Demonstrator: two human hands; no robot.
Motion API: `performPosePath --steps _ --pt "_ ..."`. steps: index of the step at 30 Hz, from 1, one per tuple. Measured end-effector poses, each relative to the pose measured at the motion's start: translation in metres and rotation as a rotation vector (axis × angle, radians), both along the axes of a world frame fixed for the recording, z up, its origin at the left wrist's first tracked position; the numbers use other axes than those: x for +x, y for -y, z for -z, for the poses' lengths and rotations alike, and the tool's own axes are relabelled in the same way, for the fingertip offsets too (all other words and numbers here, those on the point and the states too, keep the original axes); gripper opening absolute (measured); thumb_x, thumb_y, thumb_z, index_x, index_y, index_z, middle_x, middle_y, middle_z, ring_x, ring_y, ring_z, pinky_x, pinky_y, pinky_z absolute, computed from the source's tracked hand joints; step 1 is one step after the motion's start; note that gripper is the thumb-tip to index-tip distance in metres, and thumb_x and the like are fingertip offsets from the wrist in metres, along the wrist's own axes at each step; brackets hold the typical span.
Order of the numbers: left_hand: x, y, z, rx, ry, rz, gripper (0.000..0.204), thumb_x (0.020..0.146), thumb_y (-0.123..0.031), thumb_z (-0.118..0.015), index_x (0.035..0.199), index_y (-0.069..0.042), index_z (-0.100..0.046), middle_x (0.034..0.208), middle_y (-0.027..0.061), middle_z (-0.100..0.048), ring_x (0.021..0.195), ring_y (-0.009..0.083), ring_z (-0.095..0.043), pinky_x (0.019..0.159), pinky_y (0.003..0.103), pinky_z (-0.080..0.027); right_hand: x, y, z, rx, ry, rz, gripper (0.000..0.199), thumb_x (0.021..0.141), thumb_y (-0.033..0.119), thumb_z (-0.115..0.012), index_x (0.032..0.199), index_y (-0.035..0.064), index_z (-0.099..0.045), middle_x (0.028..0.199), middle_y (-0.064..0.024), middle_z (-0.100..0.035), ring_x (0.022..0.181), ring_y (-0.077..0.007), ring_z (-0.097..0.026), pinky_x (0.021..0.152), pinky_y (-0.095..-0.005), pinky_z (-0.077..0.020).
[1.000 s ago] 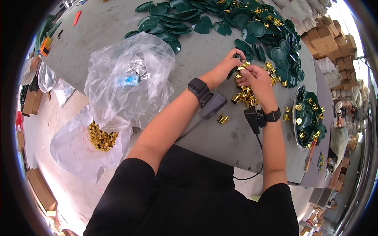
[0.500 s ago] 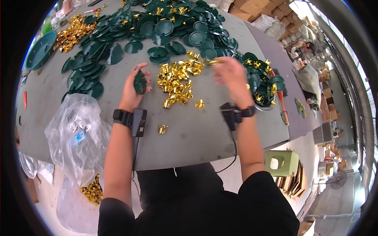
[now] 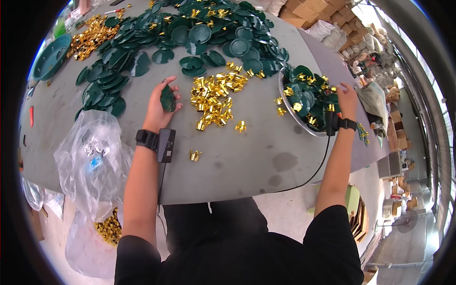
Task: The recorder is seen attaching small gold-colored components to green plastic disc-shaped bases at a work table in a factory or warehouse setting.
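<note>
My left hand (image 3: 159,105) is curled around a dark green disc (image 3: 167,99), held on edge above the table. Beside it lies a heap of shiny gold clips (image 3: 213,97), with a single clip (image 3: 194,155) apart nearer to me. Over the right side of a metal bowl (image 3: 286,97), my right hand (image 3: 347,100) has its fingers slightly apart, and nothing shows in them. Green discs (image 3: 308,99) fill the bowl, several with gold clips on them. Part of the bowl's right rim is hidden by that hand and its wrist device.
Many loose green discs (image 3: 199,34) spread along the far side. Orange-gold pieces (image 3: 91,37) lie at far left by a green basin (image 3: 51,58). A clear plastic bag (image 3: 92,156) hangs over the left front edge. A green stool (image 3: 352,199) stands below at right.
My right hand has moved right, from beside the gold heap to the bowl's far right side. The gold-coloured piece at its fingers is no longer seen there. My left hand stays nearly still.
</note>
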State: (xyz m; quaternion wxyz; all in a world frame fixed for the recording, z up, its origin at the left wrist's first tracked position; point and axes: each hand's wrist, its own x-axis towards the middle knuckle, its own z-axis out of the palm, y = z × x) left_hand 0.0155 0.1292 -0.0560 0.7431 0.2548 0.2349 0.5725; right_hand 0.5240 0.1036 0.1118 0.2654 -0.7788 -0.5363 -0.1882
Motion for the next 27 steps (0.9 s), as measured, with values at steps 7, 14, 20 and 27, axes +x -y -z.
performPosePath --steps 7,14,20,27 --pt "0.003 -0.007 0.006 -0.04 0.141 -0.01 0.039 0.086 -0.031 -0.054 0.121 -0.012 -0.049 0.088 0.0014 -0.052 0.08 0.0162 -0.053 0.069 0.034 -0.045 -0.138 0.02 0.021 0.027 -0.317 -0.506 0.022 0.08 0.016 -0.064 0.099 0.0066 -0.064 0.082 -0.0031 -0.061 0.064 -0.0113 -0.053 0.058 -0.0226 -0.0423" --pt "0.001 -0.006 0.008 0.068 0.15 0.072 0.046 0.086 -0.028 -0.057 0.126 -0.01 -0.044 0.09 0.0029 -0.053 0.088 0.0177 -0.053 0.077 0.034 -0.045 -0.224 0.0 0.121 -0.501 -0.524 -0.864 0.036 0.078 0.021 -0.067 0.11 0.0087 -0.059 0.09 -0.0034 -0.06 0.069 -0.0122 -0.052 0.066 -0.0268 -0.0452" --pt "0.001 -0.003 -0.001 0.11 0.19 0.26 0.052 0.089 -0.039 -0.05 0.13 -0.008 -0.04 0.098 0.0076 -0.055 0.088 0.0197 -0.056 0.074 0.034 -0.048 -0.235 -0.029 0.14 -0.584 -0.558 -0.8 0.022 0.083 0.018 -0.06 0.101 0.0045 -0.058 0.083 -0.0041 -0.061 0.068 -0.0124 -0.054 0.063 -0.025 -0.0449" --pt "0.008 0.0 -0.005 0.176 0.164 0.374 0.057 0.091 -0.042 -0.042 0.136 -0.008 -0.032 0.12 0.017 -0.05 0.095 0.0252 -0.058 0.077 0.036 -0.05 -0.3 -0.006 0.104 -0.446 -0.995 -1.049 0.024 0.086 0.012 -0.056 0.109 0.0049 -0.057 0.09 -0.0047 -0.064 0.068 -0.0085 -0.057 0.06 -0.0211 -0.0477"
